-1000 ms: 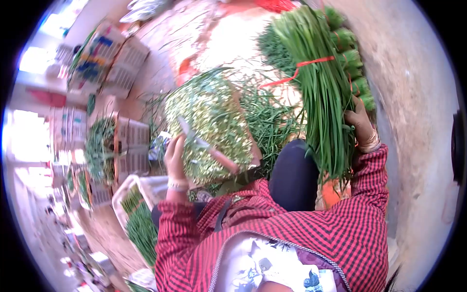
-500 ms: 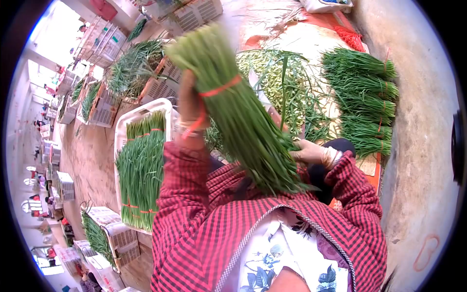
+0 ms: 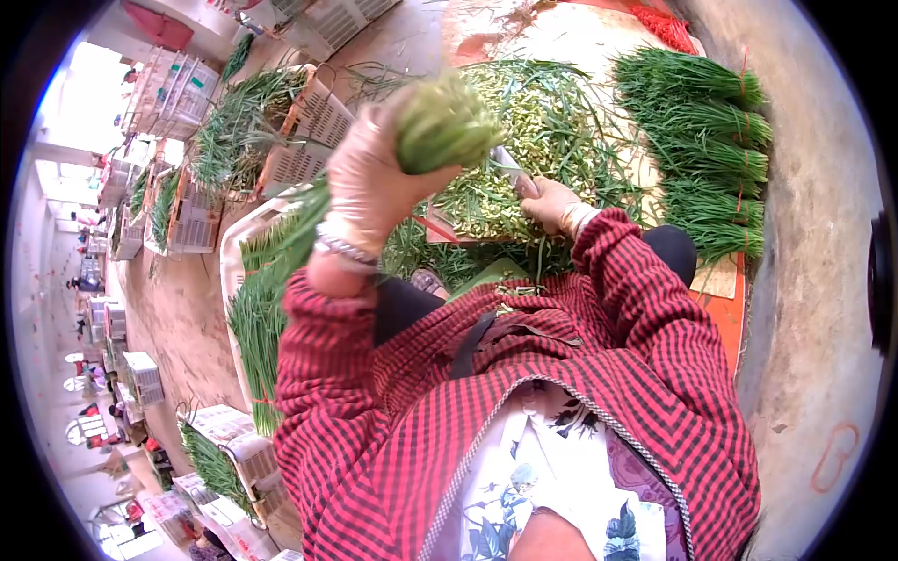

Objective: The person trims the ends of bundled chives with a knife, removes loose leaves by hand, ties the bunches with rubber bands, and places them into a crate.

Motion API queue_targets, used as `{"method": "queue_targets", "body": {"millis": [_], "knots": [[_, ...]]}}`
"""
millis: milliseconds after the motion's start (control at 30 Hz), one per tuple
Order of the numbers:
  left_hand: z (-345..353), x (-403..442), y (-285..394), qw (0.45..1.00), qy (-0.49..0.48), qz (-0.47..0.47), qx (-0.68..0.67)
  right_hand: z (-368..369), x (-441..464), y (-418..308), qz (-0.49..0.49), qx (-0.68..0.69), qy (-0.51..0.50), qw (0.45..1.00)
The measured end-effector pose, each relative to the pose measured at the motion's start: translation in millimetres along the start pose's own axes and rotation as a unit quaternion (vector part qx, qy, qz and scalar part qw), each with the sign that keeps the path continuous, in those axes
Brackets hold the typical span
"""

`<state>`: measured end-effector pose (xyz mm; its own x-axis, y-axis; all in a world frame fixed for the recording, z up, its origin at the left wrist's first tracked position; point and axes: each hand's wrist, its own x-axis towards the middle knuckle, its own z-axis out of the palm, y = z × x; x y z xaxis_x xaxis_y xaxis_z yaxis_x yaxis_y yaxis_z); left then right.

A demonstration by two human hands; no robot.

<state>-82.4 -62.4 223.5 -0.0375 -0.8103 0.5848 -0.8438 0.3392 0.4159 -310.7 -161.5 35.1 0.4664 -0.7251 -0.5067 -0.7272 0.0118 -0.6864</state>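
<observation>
My left hand (image 3: pixel 369 178), in a pale glove, is wrapped round a bunch of garlic chives (image 3: pixel 444 126). The pale stem ends point right, somewhat blurred, and the green leaves trail left behind my forearm. My right hand (image 3: pixel 554 204) grips a knife (image 3: pixel 508 165) by its handle, the blade close beside the stem ends; whether they touch I cannot tell. Beneath both lies a heap of chive trimmings (image 3: pixel 561 117), pale cut bits mixed with loose green leaves.
Several tied chive bunches (image 3: pixel 702 159) lie in a row at right, along the wall (image 3: pixel 814 234). A white basket (image 3: pixel 231 280) at my left holds more chives. Crates (image 3: pixel 304 131) with leafy greens stand farther left. Red ties (image 3: pixel 664 26) lie at the top.
The bunch has swung round: its leaves pointed toward my lap and right hand, and now trail left. My right hand has moved up and left, with the knife near the stem ends.
</observation>
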Motion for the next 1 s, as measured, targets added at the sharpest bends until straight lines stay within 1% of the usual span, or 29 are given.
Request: {"method": "queue_targets", "body": {"millis": [67, 100, 133, 167, 200, 233, 267, 333, 367, 400, 433, 467, 533, 567, 600, 667, 700, 733, 800, 833, 900, 933, 1000], "knots": [[33, -10, -10, 0.986, -0.099, -0.077, 0.111, -3, -6, 4, -0.013, 0.140, -0.002, 0.990], [55, -19, -21, 0.981, -0.113, -0.099, 0.121, -3, -14, 10, -0.015, 0.180, 0.034, 0.983], [78, -27, -31, 0.976, -0.129, -0.121, 0.131, -9, -31, 6, -0.036, 0.186, 0.056, 0.980], [97, -32, -35, 0.961, -0.168, -0.165, 0.145, -10, -38, 16, -0.085, 0.167, 0.103, 0.977], [122, -42, -51, 0.951, -0.204, -0.175, 0.149, -12, -43, 27, -0.135, 0.145, 0.148, 0.969], [134, -45, -43, 0.939, -0.222, -0.184, 0.187, -21, -59, 23, -0.087, 0.054, 0.155, 0.983], [140, -43, -33, 0.925, -0.237, -0.190, 0.227, -27, -72, 21, -0.101, 0.012, 0.164, 0.981], [137, -28, -24, 0.922, -0.265, -0.173, 0.224, -30, -88, 25, -0.080, 0.024, 0.168, 0.982], [133, -17, -19, 0.901, -0.322, -0.185, 0.224, -28, -96, 25, -0.074, 0.025, 0.163, 0.984], [135, -8, -18, 0.878, -0.373, -0.196, 0.226, -29, -101, 26, -0.104, -0.008, 0.186, 0.977], [138, -2, -23, 0.867, -0.411, -0.230, 0.165, -29, -106, 24, -0.134, -0.040, 0.208, 0.968], [144, -5, -30, 0.866, -0.412, -0.232, 0.165, -31, -115, 14, -0.133, -0.040, 0.205, 0.969], [155, -13, -38, 0.891, -0.357, -0.238, 0.150, -35, -127, -7, -0.136, -0.055, 0.185, 0.972], [157, -11, -39, 0.881, -0.373, -0.248, 0.149, -32, -125, -6, -0.165, -0.072, 0.191, 0.965], [159, -12, -38, 0.881, -0.375, -0.249, 0.146, -30, -123, -3, -0.162, -0.074, 0.190, 0.966], [160, -9, -30, 0.861, -0.393, -0.280, 0.160, -30, -118, 2, -0.157, -0.114, 0.174, 0.965], [165, -15, -34, 0.869, -0.372, -0.268, 0.185, -31, -116, 2, -0.148, -0.134, 0.162, 0.966], [164, -13, -33, 0.869, -0.372, -0.271, 0.184, -31, -115, 0, -0.148, -0.136, 0.159, 0.967], [162, -9, -30, 0.846, -0.405, -0.294, 0.182, -34, -115, -4, -0.124, -0.173, 0.142, 0.967], [164, -11, -30, 0.860, -0.376, -0.272, 0.211, -37, -116, -8, -0.124, -0.175, 0.141, 0.966], [166, -10, -29, 0.857, -0.383, -0.273, 0.211, -45, -125, -17, -0.070, -0.228, 0.106, 0.965], [165, -10, -27, 0.853, -0.391, -0.270, 0.214, -44, -126, -14, -0.070, -0.229, 0.105, 0.965], [167, -15, -25, 0.861, -0.373, -0.256, 0.231, -46, -127, -5, -0.095, -0.257, 0.097, 0.957]]}}
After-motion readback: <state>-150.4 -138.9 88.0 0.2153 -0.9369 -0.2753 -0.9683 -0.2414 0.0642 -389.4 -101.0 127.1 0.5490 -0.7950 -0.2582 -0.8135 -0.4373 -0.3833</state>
